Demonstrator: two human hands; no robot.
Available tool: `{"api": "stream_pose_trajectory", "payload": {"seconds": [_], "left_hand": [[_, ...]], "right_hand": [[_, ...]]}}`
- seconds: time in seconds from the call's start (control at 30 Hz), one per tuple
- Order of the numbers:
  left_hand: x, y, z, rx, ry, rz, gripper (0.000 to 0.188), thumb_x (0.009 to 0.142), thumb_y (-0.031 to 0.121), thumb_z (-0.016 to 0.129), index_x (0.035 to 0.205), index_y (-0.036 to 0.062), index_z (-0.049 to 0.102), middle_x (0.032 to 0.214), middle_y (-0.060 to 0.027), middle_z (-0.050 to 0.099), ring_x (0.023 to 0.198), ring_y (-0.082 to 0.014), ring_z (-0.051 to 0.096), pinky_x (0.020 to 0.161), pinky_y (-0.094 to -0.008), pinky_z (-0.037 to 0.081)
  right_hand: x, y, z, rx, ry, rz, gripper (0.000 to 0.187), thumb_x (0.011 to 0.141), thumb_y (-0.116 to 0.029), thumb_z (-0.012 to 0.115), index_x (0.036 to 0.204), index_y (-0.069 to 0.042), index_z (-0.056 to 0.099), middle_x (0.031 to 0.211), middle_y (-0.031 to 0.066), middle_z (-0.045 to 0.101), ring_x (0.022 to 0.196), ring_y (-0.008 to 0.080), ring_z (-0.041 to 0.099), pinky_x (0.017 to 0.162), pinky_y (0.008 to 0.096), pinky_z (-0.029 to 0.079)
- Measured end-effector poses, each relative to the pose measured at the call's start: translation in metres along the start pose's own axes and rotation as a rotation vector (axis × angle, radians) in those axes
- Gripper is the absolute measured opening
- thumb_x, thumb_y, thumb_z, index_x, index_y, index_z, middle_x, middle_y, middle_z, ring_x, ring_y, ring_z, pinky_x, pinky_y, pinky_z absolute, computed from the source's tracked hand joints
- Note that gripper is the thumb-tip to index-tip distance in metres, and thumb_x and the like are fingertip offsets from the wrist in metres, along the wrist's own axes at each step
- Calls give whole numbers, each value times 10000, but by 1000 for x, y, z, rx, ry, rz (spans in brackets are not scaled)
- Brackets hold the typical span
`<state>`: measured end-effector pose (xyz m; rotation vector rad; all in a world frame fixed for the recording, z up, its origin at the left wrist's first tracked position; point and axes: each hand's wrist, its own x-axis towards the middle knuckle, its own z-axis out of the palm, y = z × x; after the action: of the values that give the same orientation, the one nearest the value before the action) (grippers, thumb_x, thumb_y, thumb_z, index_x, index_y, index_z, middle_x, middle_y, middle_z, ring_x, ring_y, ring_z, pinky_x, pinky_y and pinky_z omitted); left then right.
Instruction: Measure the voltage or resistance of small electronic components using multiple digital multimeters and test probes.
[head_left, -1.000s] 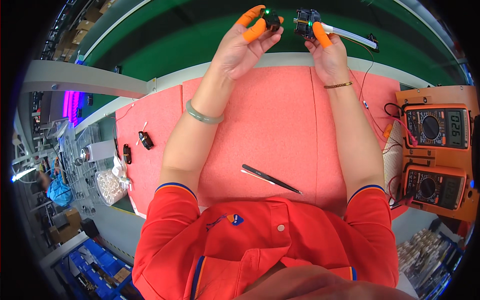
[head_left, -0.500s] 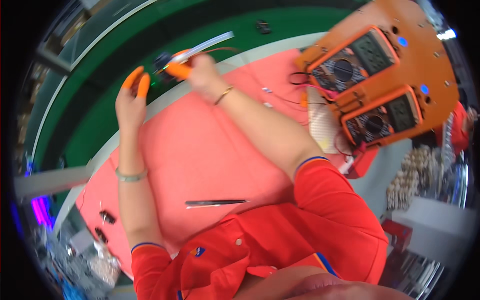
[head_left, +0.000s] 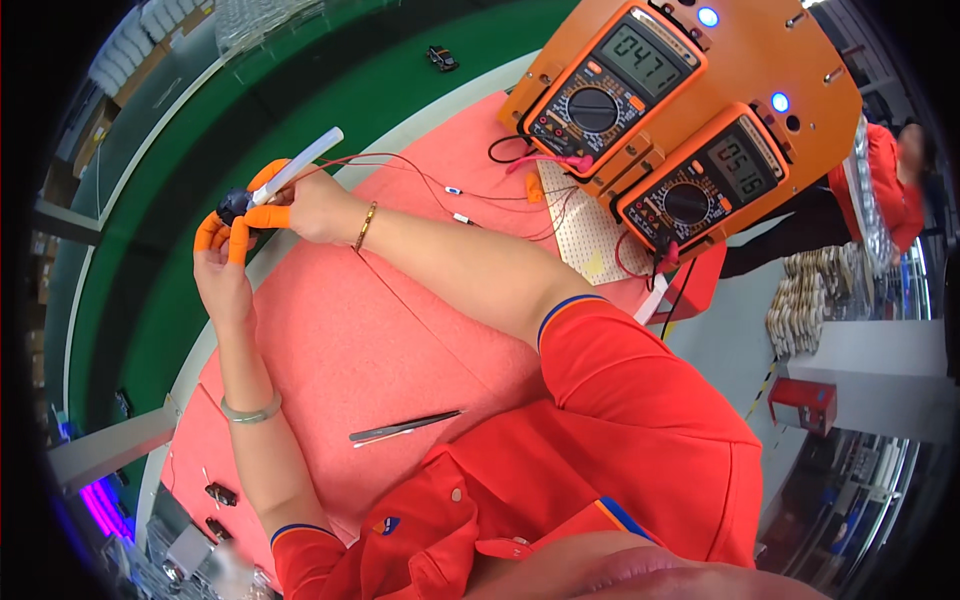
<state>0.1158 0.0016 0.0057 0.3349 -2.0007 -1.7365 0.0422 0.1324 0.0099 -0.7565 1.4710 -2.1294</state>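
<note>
My right hand (head_left: 318, 207), with orange finger cots, is closed around a translucent white stick (head_left: 305, 160) whose red and dark wires run back across the pink mat. Its fingers also meet a small dark blue-black item (head_left: 236, 205), whose kind I cannot make out. From below, my left hand (head_left: 222, 278), in orange finger cots too, pinches that same item. Both hands are over the far left edge of the mat, by the green conveyor belt (head_left: 380, 105). Two orange digital multimeters (head_left: 592, 108) with lit displays stand at the right.
An orange stand (head_left: 760, 50) carries the meters, with a perforated board (head_left: 572, 235) beneath. Tweezers (head_left: 405, 427) and a cotton swab (head_left: 383, 437) lie on the pink mat (head_left: 360, 340). Small black items (head_left: 221, 494) sit lower left; another black item (head_left: 440, 57) is on the belt.
My hands have come together: the left fingers, apart from the dark item before, now grip it. My right hand has shifted left and down with the stick. The view has turned somewhat.
</note>
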Motion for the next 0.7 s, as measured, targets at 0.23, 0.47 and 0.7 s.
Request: {"api": "stream_pose_trajectory", "payload": {"seconds": [0.23, 0.47, 0.7], "left_hand": [[-1, 3, -2, -142, -52, -47, 280, 791, 92, 534, 1031, -11, 433, 890, -72, 525, 769, -110, 503, 691, -212, 398], [2, -5, -7, -173, -115, -52, 286, 814, 96, 492, 1067, -8, 410, 946, -77, 507, 798, -115, 504, 700, -211, 406], [5, -2, -4, -186, -67, -66, 271, 791, 94, 537, 1017, -13, 431, 862, -68, 528, 733, -100, 512, 643, -189, 397]], "right_hand": [[3, 3, -2, 80, -39, 6, 176, 700, -30, 614, 854, -25, 530, 813, 51, 563, 761, 108, 529, 698, 236, 425], [4, 8, -3, 99, -60, 13, 174, 700, -30, 614, 854, -24, 534, 801, 49, 561, 764, 100, 520, 692, 233, 419], [5, 10, -3, 113, -13, 50, 158, 711, -42, 602, 851, -15, 536, 796, 46, 559, 730, 99, 524, 633, 220, 427]]}}
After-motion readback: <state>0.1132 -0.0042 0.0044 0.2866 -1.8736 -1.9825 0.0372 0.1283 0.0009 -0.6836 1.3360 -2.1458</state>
